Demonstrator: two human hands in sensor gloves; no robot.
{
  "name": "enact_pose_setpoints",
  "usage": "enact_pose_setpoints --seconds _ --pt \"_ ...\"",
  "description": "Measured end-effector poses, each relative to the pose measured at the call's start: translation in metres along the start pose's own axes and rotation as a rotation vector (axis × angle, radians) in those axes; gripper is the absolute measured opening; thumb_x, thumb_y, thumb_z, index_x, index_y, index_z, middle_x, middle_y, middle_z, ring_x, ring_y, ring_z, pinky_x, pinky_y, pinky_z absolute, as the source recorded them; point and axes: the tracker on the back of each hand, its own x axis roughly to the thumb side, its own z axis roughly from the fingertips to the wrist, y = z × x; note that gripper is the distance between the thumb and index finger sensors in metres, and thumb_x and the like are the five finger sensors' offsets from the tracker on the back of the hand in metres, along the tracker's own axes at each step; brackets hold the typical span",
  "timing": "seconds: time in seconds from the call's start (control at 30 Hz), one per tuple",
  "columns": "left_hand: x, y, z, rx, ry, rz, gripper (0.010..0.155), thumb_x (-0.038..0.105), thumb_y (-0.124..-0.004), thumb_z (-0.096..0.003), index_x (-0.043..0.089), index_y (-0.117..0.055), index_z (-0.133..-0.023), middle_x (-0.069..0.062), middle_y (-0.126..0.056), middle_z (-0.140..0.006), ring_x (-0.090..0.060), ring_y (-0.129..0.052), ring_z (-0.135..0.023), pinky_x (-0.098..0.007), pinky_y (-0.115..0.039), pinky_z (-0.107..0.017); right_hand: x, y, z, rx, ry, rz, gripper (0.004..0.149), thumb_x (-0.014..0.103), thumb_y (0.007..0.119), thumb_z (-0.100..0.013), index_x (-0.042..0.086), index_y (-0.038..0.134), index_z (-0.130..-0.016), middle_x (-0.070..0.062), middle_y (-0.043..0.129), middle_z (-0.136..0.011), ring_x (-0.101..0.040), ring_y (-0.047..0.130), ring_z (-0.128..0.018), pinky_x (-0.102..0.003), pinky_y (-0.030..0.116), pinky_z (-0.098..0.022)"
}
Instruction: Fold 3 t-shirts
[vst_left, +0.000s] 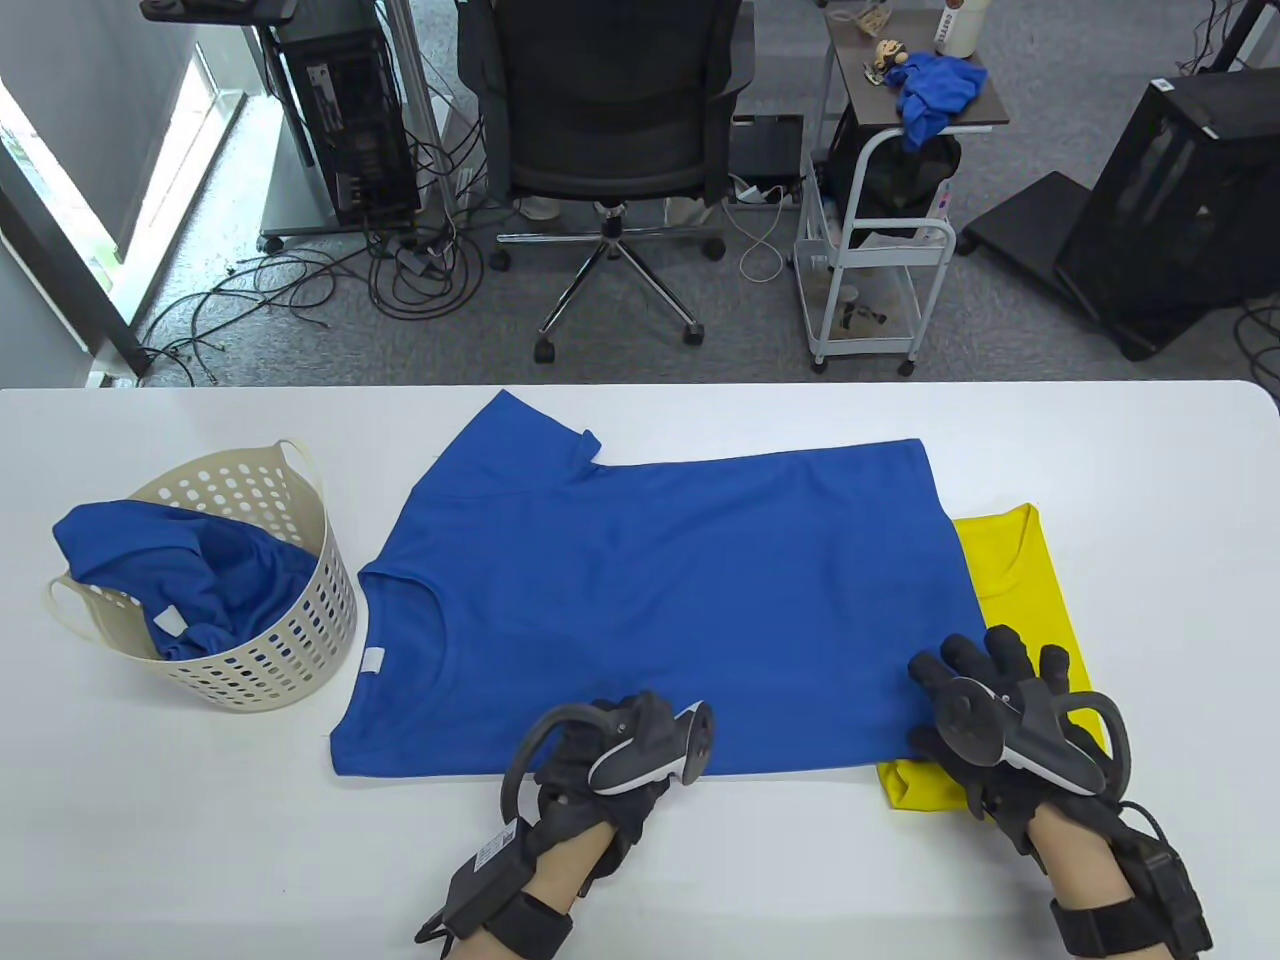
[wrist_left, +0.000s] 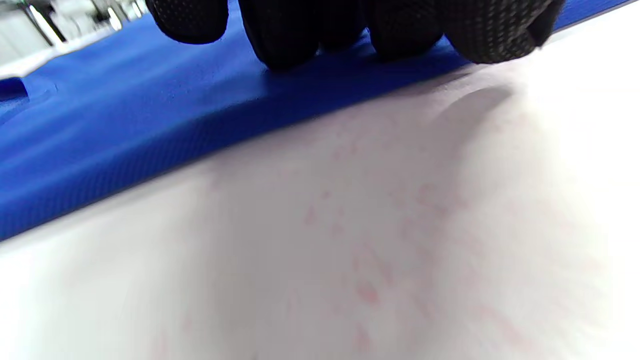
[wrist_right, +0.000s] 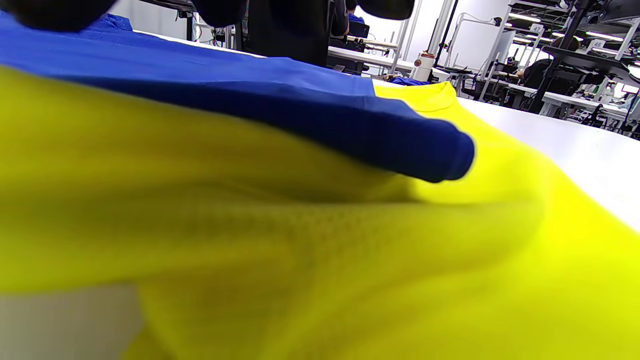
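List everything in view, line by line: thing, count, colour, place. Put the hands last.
blue t-shirt: 1, blue, spread on the table centre, its right end over the yellow one
yellow t-shirt: 1, yellow, folded, at the right, partly under the blue one
basket: 1, cream, perforated, table left
basket t-shirt: 1, blue, crumpled in the basket
table: 1, white
office chair: 1, black, behind the table
cart: 1, white, right of the chair
left hand: 1, black glove, on the blue t-shirt's near edge
right hand: 1, black glove, on both shirts at the right
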Motion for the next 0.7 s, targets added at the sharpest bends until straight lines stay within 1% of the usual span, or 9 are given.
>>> enact_pose_setpoints --seconds 0.13,0.23,0.3,0.4,0.47,0.53,0.57,0.63,0.7 --pt "0.004 -0.004 0.001 0.051 0.008 -0.068 0.067 0.058 -0.076 -0.0381 0.036 -0.057 -0.098 0.005 -0.052 -0.112 -0.020 -0.065 -0.102 -0.049 -0.062 -0.076 0.000 0.004 -0.002 0.019 0.002 -0.007 0.070 0.057 0.071 -0.039 0.035 0.050 -0.101 -0.006 0.048 -0.116 -0.050 0.039 -0.109 -0.078 0.029 -0.071" --pt "0.010 -0.003 0.000 0.107 0.032 -0.100 0.063 0.060 -0.072 -0.0374 0.036 -0.062 -0.094 0.005 -0.058 -0.110 -0.019 -0.070 -0.099 -0.048 -0.064 -0.075 0.000 0.006 -0.004 0.026 0.007 -0.003 0.070 0.057 0.071 -0.039 0.035 0.050 -0.102 -0.006 0.048 -0.116 -0.049 0.039 -0.109 -0.078 0.029 -0.071" --pt "0.012 -0.002 -0.002 0.142 0.044 -0.114 0.057 0.058 -0.073 -0.0381 0.036 -0.066 -0.090 0.006 -0.062 -0.107 -0.018 -0.074 -0.096 -0.048 -0.066 -0.073 -0.002 0.004 -0.006 0.024 0.014 -0.007 0.070 0.057 0.071 -0.039 0.035 0.050 -0.102 -0.005 0.048 -0.116 -0.049 0.038 -0.110 -0.078 0.028 -0.071" --pt "0.015 0.000 -0.003 0.176 0.055 -0.146 0.053 0.059 -0.072 -0.0380 0.037 -0.069 -0.087 0.008 -0.066 -0.105 -0.016 -0.077 -0.094 -0.047 -0.067 -0.073 -0.008 -0.002 -0.011 0.012 0.036 -0.047 0.070 0.057 0.072 -0.040 0.036 0.050 -0.102 -0.005 0.048 -0.117 -0.048 0.039 -0.110 -0.078 0.027 -0.072" --pt "0.015 0.001 -0.002 0.185 0.061 -0.168 0.053 0.059 -0.073 -0.0376 0.040 -0.069 -0.087 0.010 -0.066 -0.105 -0.015 -0.077 -0.095 -0.047 -0.067 -0.073 -0.011 -0.008 -0.017 0.004 0.059 -0.074 0.069 0.057 0.072 -0.040 0.036 0.051 -0.102 -0.004 0.049 -0.117 -0.048 0.041 -0.110 -0.078 0.029 -0.073" --pt "0.017 0.000 -0.002 0.200 0.030 -0.145 0.057 0.056 -0.074 -0.0384 0.041 -0.061 -0.092 0.011 -0.063 -0.106 -0.014 -0.076 -0.095 -0.046 -0.067 -0.074 -0.011 -0.018 -0.028 0.012 0.082 -0.108 0.069 0.057 0.072 -0.041 0.036 0.051 -0.103 -0.005 0.049 -0.117 -0.048 0.043 -0.109 -0.077 0.033 -0.073" --pt "0.018 0.001 -0.002 0.203 0.022 -0.144 0.057 0.055 -0.075 -0.0389 0.042 -0.061 -0.092 0.011 -0.063 -0.106 -0.015 -0.075 -0.095 -0.046 -0.067 -0.074 -0.011 -0.021 -0.031 0.007 0.082 -0.110 0.069 0.057 0.071 -0.041 0.036 0.051 -0.102 -0.004 0.050 -0.116 -0.048 0.045 -0.109 -0.076 0.034 -0.073" --pt "0.019 0.000 -0.004 0.195 0.011 -0.139 0.054 0.052 -0.074 -0.0401 0.041 -0.063 -0.092 0.011 -0.064 -0.105 -0.014 -0.077 -0.094 -0.046 -0.067 -0.073 -0.004 -0.035 -0.039 -0.015 0.095 -0.110 0.068 0.057 0.071 -0.040 0.035 0.052 -0.102 -0.005 0.051 -0.116 -0.047 0.046 -0.108 -0.075 0.036 -0.073" --pt "0.018 0.001 -0.004 0.215 0.007 -0.126 0.050 0.052 -0.075 -0.0403 0.041 -0.067 -0.089 0.011 -0.067 -0.103 -0.014 -0.079 -0.093 -0.046 -0.068 -0.072 0.009 -0.051 -0.044 -0.054 0.087 -0.109 0.065 0.057 0.071 -0.040 0.034 0.057 -0.100 -0.006 0.055 -0.113 -0.046 0.050 -0.107 -0.075 0.037 -0.073"
